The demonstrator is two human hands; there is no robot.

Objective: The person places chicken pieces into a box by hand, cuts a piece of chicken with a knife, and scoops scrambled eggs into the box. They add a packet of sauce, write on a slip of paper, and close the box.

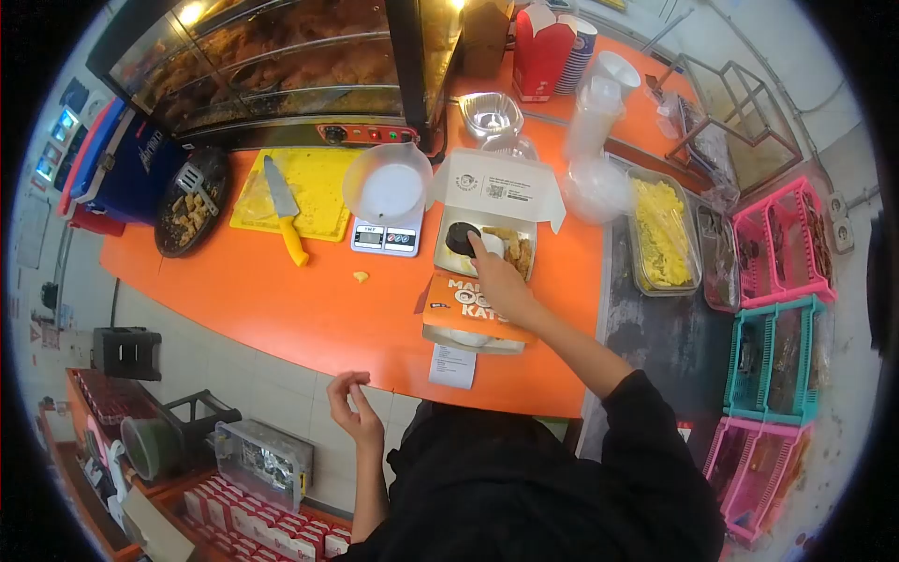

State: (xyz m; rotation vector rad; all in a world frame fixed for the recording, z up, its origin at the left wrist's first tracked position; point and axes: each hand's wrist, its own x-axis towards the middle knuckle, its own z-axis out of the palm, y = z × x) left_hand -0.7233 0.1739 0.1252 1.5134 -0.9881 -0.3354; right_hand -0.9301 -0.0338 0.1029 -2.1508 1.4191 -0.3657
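My right hand (pixel 502 283) reaches into an open cardboard meal box (pixel 501 192), its fingers on a small round sauce cup with a black lid (pixel 462 238). The underside of the grip is hidden. Beside the cup lie a white item, partly covered by my fingers, and a brown fried piece (pixel 518 251). An orange printed sleeve (pixel 459 298) wraps the near part of the packaging, and a paper slip (pixel 452 366) lies just below it. My left hand (pixel 356 409) hovers by the front table edge, fingers loosely bent and apart, holding nothing.
A kitchen scale (pixel 385 238) with a bowl stands left of the box. Further left are a knife (pixel 283 208) on a yellow board (pixel 323 211) and a black pan (pixel 192 211). A tub of yellow shreds (pixel 663 234) sits right; a heated display cabinet (pixel 272 66) stands behind.
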